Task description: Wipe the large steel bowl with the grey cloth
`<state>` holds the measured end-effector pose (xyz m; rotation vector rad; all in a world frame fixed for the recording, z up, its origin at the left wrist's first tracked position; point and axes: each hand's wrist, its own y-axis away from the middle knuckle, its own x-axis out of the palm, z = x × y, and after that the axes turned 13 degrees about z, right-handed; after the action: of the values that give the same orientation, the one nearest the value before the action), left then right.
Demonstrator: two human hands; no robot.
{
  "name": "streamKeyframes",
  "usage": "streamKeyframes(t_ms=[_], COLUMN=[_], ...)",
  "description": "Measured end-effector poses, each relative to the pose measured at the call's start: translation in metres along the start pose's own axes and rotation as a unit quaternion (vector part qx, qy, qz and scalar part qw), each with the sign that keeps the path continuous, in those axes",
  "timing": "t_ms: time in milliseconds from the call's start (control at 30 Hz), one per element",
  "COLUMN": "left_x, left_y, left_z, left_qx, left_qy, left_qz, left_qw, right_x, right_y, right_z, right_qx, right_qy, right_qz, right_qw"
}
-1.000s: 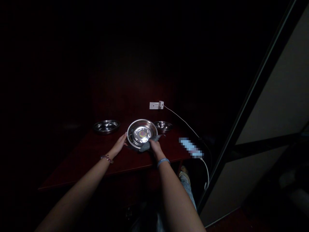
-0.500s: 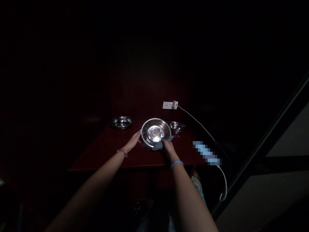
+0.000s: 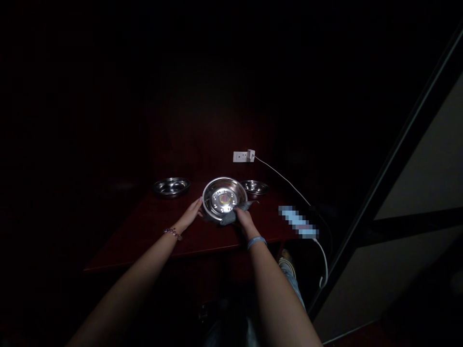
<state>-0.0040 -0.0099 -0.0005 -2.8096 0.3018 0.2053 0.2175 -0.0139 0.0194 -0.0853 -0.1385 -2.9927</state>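
Three steel dishes on a dark red table [image 3: 144, 241]: middle dish [image 3: 224, 198] tilted up toward the camera, interior exposed. Left hand [image 3: 191, 214] clasped on the dish's left rim, steadying the tilt. Right hand [image 3: 243, 219] closed on a grey cloth [image 3: 231, 217] pressed against the lower right rim. Second dish [image 3: 171, 186] lying flat at left, well apart; third dish [image 3: 254, 187] just behind at right. Wall socket [image 3: 240, 156] with charger [image 3: 251, 154] and white cable [image 3: 285, 180] beyond.
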Motion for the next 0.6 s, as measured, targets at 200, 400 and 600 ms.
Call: streamKeyframes(t_ms=[200,400,600], left_x=[-0.001,-0.002,0.0], left_y=[0.0,-0.002,0.0], left_z=[-0.002,-0.002,-0.004], left_qx=[0.0,-0.005,-0.017], left_qy=[-0.018,0.012,0.038], left_qz=[-0.003,-0.065,-0.04], left_qw=[1.0,0.998,0.998], right_x=[0.004,0.014,0.012], right_y=[0.007,0.01,0.012], right_z=[0.006,0.01,0.014], right_qx=[0.053,0.027,0.036], right_qy=[-0.039,-0.062,-0.081], right_qz=[-0.016,0.015,0.005], right_qw=[0.998,0.998,0.996])
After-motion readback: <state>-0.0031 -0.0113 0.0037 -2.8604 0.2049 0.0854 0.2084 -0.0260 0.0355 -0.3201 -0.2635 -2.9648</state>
